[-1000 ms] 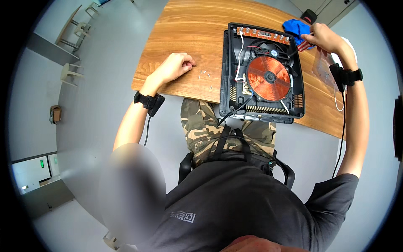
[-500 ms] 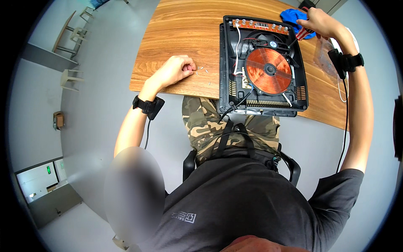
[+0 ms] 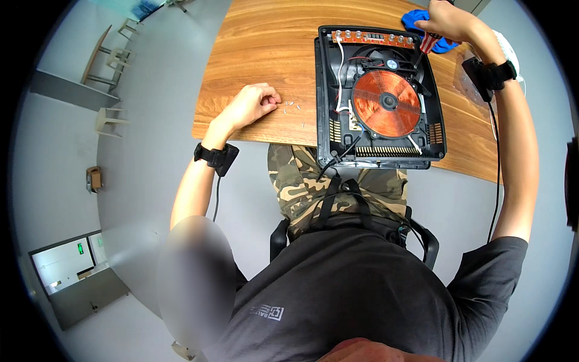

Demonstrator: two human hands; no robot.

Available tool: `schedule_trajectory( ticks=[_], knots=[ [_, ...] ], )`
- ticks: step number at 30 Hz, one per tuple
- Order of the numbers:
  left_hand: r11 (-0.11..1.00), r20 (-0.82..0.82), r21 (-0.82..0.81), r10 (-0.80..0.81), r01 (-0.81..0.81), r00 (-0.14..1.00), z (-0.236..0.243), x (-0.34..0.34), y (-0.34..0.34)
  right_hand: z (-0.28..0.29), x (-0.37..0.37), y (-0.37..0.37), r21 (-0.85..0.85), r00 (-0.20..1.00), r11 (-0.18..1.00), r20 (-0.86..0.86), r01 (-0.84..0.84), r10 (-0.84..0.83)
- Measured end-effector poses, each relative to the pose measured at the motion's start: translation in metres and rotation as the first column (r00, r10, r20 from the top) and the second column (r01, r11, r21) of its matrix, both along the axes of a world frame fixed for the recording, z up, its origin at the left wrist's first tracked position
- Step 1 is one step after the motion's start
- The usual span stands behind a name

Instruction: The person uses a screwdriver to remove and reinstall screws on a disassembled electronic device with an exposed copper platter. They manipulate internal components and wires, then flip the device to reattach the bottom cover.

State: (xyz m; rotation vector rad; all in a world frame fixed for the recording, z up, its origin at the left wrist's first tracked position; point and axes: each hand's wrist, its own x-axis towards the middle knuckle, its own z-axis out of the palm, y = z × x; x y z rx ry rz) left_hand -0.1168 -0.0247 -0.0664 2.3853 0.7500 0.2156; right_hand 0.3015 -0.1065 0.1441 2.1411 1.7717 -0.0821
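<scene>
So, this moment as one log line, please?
left hand: beside screws; right hand: holds screwdriver; screwdriver tip: at black housing; coil: exposed

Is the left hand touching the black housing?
Apart. The head view shows wooden tabletop and small loose screws between the left hand and the black housing.
</scene>
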Motion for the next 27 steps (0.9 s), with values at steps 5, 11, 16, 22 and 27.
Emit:
schedule_trajectory(
  ticks=[5, 11, 16, 22, 27],
  knots=[
    [1.000, -0.012, -0.014, -0.002, 0.002, 1.000, -0.003, 0.005, -0.004, 0.009, -0.008, -0.008, -0.008, 0.993, 1.000, -0.117, 0.010, -0.011],
    [1.000, 0.029, -0.014, -0.018, 0.018, 0.999, -0.004, 0.014, 0.000, -0.003, 0.008, -0.004, 0.009, 0.993, 0.998, -0.098, -0.068, 0.068],
    [0.998, -0.002, -0.017, -0.057, 0.057, 0.998, -0.008, 0.018, 0.006, -0.007, 0.013, 0.002, 0.006, 0.990, 0.992, -0.064, -0.129, 0.129],
    [0.997, -0.027, -0.075, -0.032, 0.030, 0.999, -0.007, 0.022, 0.005, -0.020, 0.020, 0.010, 0.028, 0.980, 0.982, -0.053, -0.189, 0.190],
    [0.997, -0.020, -0.070, -0.034, 0.033, 0.999, -0.010, 0.021, 0.004, -0.007, 0.006, -0.001, 0.019, 0.995, 0.996, -0.056, -0.083, 0.084]
  ],
)
